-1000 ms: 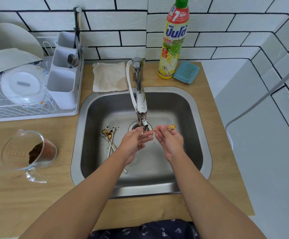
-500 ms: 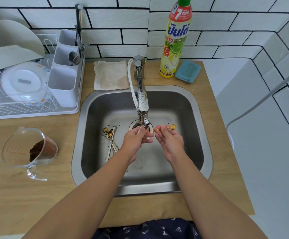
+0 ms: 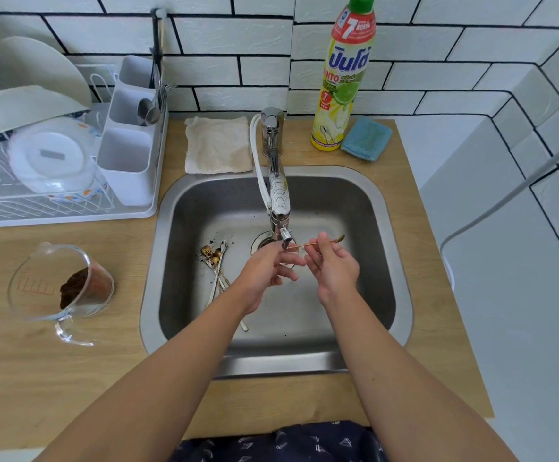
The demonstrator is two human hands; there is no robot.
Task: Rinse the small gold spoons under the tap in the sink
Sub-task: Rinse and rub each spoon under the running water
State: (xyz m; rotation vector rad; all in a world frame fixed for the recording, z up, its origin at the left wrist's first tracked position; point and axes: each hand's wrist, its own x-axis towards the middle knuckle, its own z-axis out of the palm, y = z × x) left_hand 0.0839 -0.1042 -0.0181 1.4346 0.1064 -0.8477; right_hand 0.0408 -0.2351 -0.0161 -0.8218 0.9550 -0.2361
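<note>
A small gold spoon (image 3: 314,243) lies level just under the tap (image 3: 279,208) spout over the sink (image 3: 384,228), pinched by the right hand (image 3: 333,271), while the left hand's (image 3: 264,275) loosely curled fingers touch its handle end, and more spoons (image 3: 216,261) lie on the sink floor.

Wooden counter (image 3: 71,378), light oak grain, with a steel sink (image 3: 401,261) set into it toward the right edge.

Back left corner: white dish rack (image 3: 71,216) on the counter, reaching the wall.

Left edge, in front of the rack: clear glass measuring jug (image 3: 59,288), handle toward the front edge, dark brown matter inside.

Back edge, behind the sink: folded beige cloth (image 3: 218,145); right of the tap base, a yellow dish-soap bottle (image 3: 341,95) standing upright; just beside it, touching or nearly so, a blue sponge (image 3: 366,138) near the back right corner.
</note>
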